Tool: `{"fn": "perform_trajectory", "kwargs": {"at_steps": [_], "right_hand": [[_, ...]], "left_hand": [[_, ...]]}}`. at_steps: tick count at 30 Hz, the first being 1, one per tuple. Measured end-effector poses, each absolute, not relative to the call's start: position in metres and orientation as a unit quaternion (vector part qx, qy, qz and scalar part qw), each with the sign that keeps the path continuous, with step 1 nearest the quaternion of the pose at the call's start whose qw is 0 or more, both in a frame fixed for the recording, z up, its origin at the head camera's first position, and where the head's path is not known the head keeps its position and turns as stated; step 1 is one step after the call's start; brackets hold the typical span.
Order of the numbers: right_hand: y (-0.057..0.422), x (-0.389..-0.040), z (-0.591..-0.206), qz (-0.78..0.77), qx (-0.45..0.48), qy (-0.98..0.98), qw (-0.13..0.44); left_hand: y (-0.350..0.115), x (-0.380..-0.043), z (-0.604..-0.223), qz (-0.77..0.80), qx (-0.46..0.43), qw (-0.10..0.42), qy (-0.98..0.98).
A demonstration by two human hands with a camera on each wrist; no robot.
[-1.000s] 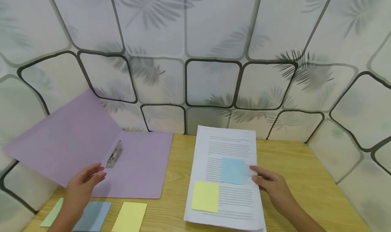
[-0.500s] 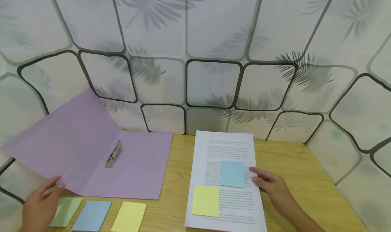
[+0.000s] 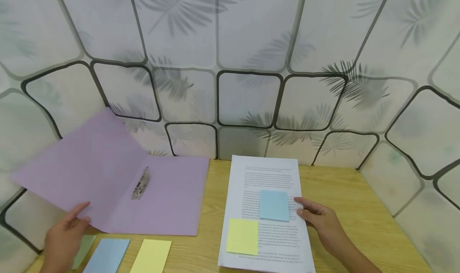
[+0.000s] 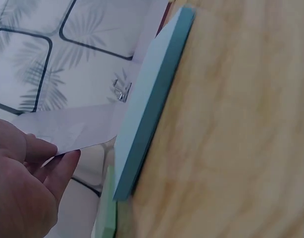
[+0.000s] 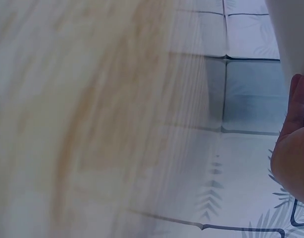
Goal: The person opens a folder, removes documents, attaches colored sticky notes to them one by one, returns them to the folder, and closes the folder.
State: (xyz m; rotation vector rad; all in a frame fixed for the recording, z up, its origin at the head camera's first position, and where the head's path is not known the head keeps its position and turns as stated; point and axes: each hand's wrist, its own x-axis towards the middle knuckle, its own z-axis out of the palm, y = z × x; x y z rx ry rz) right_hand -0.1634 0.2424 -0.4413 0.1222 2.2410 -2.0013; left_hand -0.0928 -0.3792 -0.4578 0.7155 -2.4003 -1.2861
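A purple folder (image 3: 176, 201) lies spread at the left, its cover (image 3: 86, 161) tilted up against the wall and a metal clip (image 3: 141, 184) near its fold. My left hand (image 3: 64, 239) pinches the cover's lower edge between thumb and fingers, which the left wrist view also shows. To the right is a stack of printed paper (image 3: 251, 209) bearing a blue sticky note (image 3: 274, 205) and a yellow sticky note (image 3: 242, 237). With thumb and fingers, my right hand (image 3: 323, 225) holds the stack's right edge; in the right wrist view only part of this hand (image 5: 293, 148) appears.
Along the wooden table's (image 3: 352, 209) front left stand a green note pad (image 3: 83, 252), partly behind my left hand, a blue note pad (image 3: 107, 256) and a yellow note pad (image 3: 151, 257). A patterned wall (image 3: 248, 97) rises directly behind the table.
My left hand has gone left to the folder's cover, taken its edge, and shifted the folder slightly right. The paper stack has come slightly nearer; my right hand keeps its hold.
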Motion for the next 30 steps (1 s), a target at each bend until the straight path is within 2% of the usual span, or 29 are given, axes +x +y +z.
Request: {"fn": "perform_trajectory", "kwargs": {"at_steps": [6,14,18,22,30], "right_hand": [[0.24,-0.163,-0.44,-0.666,0.044,0.742,0.062],[0.241,-0.162,-0.442,-0.669,0.054,0.739,0.056],[0.241,-0.163,-0.441,-0.664,0.052,0.744,0.052],[0.241,-0.163,-0.44,-0.659,0.052,0.748,0.05],[0.24,-0.163,-0.439,-0.66,0.053,0.747,0.054]], "left_hand": [[-0.358,-0.096,-0.459,-0.524,0.264,0.179,-0.79],[-0.345,-0.091,-0.452,-0.515,0.271,0.176,-0.794],[-0.341,-0.089,-0.456,-0.578,0.259,0.177,-0.753],[-0.329,-0.091,-0.459,-0.647,0.243,0.168,-0.703],[-0.296,-0.091,-0.464,-0.656,0.218,0.128,-0.712]]}}
